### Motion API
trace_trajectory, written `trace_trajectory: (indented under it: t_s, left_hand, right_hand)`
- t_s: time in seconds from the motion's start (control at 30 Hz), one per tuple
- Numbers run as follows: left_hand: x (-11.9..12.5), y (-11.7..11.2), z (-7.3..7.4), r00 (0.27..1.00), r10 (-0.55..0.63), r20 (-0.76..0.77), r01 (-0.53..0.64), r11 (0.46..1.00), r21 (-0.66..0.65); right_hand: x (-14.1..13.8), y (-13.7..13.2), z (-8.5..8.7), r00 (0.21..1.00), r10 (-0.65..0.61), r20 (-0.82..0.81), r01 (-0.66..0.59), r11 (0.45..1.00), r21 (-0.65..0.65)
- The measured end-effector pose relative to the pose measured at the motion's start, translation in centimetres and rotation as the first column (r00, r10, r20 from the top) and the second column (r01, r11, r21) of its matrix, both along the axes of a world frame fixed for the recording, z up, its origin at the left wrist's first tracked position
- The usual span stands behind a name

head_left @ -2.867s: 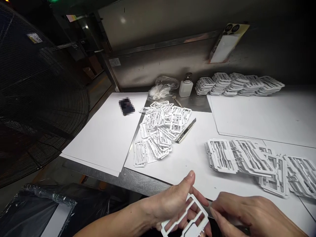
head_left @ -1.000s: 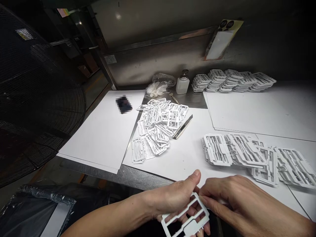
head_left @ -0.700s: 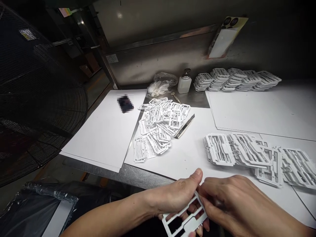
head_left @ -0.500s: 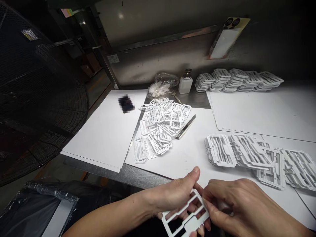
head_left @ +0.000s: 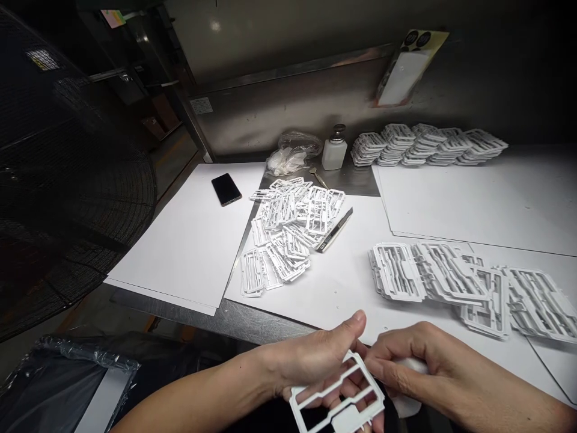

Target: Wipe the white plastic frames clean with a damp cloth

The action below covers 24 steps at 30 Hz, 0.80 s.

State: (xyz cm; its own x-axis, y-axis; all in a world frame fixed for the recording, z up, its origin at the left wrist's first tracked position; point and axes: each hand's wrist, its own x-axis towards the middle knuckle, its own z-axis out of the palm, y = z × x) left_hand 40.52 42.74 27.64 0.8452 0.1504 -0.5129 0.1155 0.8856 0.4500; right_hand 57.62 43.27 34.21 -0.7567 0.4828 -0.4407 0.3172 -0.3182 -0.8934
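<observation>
My left hand [head_left: 315,361] grips a white plastic frame [head_left: 336,394] with long openings, its fingers spread beneath and its thumb raised above the edge. My right hand [head_left: 415,367] is closed in a pinch at the frame's right edge. A crumpled white cloth [head_left: 409,406] shows under its curled fingers; the fingertips are partly hidden. Beyond my hands lies a loose heap of similar white frames [head_left: 288,219]. To the right, more of these frames [head_left: 396,273] lie in overlapping stacks.
A cutter knife [head_left: 334,230] lies against the heap. Behind are a pump bottle [head_left: 334,150], a plastic bag [head_left: 293,150] and neat frame stacks [head_left: 396,144]. A phone [head_left: 226,189] lies on white sheets [head_left: 180,240]. A large fan [head_left: 76,180] stands left.
My right hand has shifted slightly left along the frame edge, and more of the white cloth shows beneath it. The frame is tilted a little differently. The view has shifted slightly.
</observation>
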Motion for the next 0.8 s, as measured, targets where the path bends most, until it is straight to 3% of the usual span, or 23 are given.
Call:
trace_trajectory:
  t_s: [0.33,0.6,0.8]
  left_hand:
    - [0.1,0.1,0.5,0.997,-0.028,-0.071,0.028,1.000,-0.002]
    - [0.1,0.2,0.6,0.994,-0.050,-0.099,0.049,0.999,-0.016]
    - [0.0,0.3,0.9,0.983,0.043,-0.176,-0.050,0.998,-0.033]
  right_hand:
    - [0.1,0.0,-1.0,0.996,0.005,0.091,-0.010,0.999,0.052]
    - [-0.1,-0.8,-1.5,0.990,-0.093,0.103,0.088,0.995,0.051]
    - [0.1,-0.6,-1.0,0.997,-0.075,0.003,0.075,0.997,-0.017]
